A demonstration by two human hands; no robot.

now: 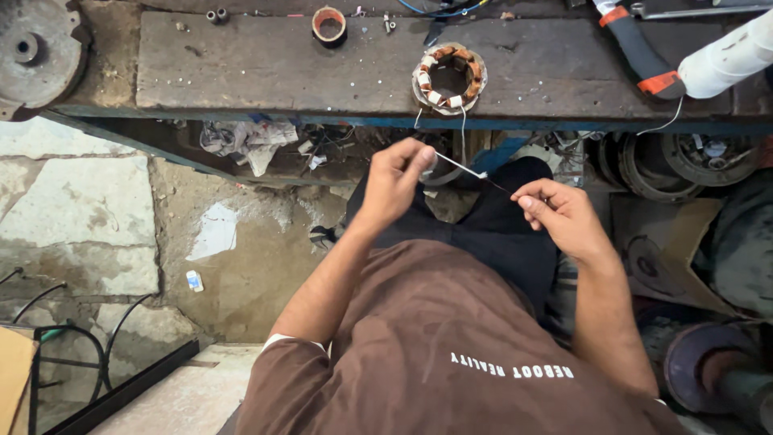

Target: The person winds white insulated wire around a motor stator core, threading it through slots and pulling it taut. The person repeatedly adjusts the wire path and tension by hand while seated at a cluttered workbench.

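My left hand [396, 179] pinches a thin white sleeve [463, 166] that runs toward my right hand. My right hand [561, 211] pinches the dark wire end [501, 187] coming out of that sleeve. Both hands hover over my lap, below the bench edge. A round motor stator [449, 76] with copper windings and white insulation lies on the workbench [266, 72] just above the hands. Two thin white leads hang from the stator down toward my left hand.
A tape roll [329, 25] sits on the bench at the back. A tool with an orange-and-black handle [640, 52] and a white pipe [729, 55] lie at the right. A metal disc [32, 48] is at far left. Motor parts [692, 161] crowd the floor at right.
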